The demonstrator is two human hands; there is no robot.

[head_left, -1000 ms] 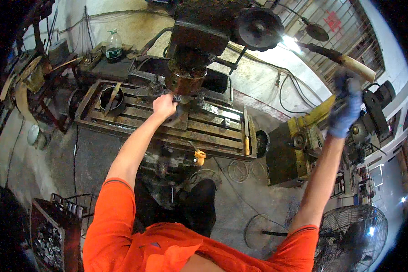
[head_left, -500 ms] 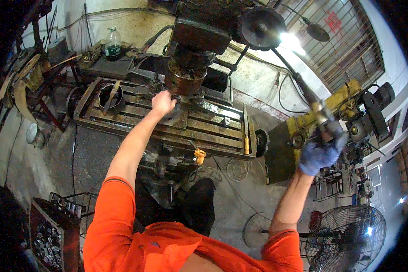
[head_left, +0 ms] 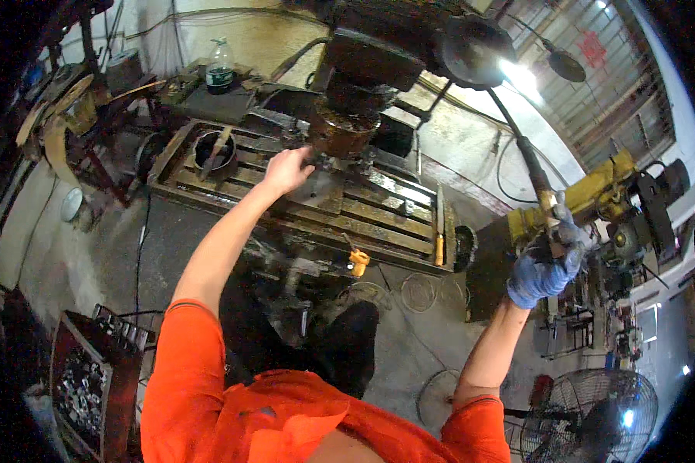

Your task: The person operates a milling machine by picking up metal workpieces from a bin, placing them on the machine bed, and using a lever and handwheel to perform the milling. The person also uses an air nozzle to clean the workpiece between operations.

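Observation:
My bare left hand (head_left: 289,171) is beside the cutter head (head_left: 343,130) of a milling machine, above its slotted table (head_left: 363,220). Its fingers are curled and partly turned away; whatever lies between them is hidden or too small to name. On the right, my right hand (head_left: 547,266), in a blue-grey glove, is wrapped around the end of a long machine lever (head_left: 527,158). This lever slopes down toward me from the dark round housing (head_left: 477,51) beside the machine head.
A dark pot (head_left: 215,163) with a brush in it stands on the table's left. A yellow-handled file (head_left: 440,231) lies along its right end. An orange-yellow handle (head_left: 358,262) projects at the front. A fan (head_left: 587,417) and a box of metal parts (head_left: 81,386) stand nearby.
The whole view has shifted, moving the machine rightward in the picture. My left hand has drawn slightly left of the cutter head. My right hand stays on the lever, which has swung slightly.

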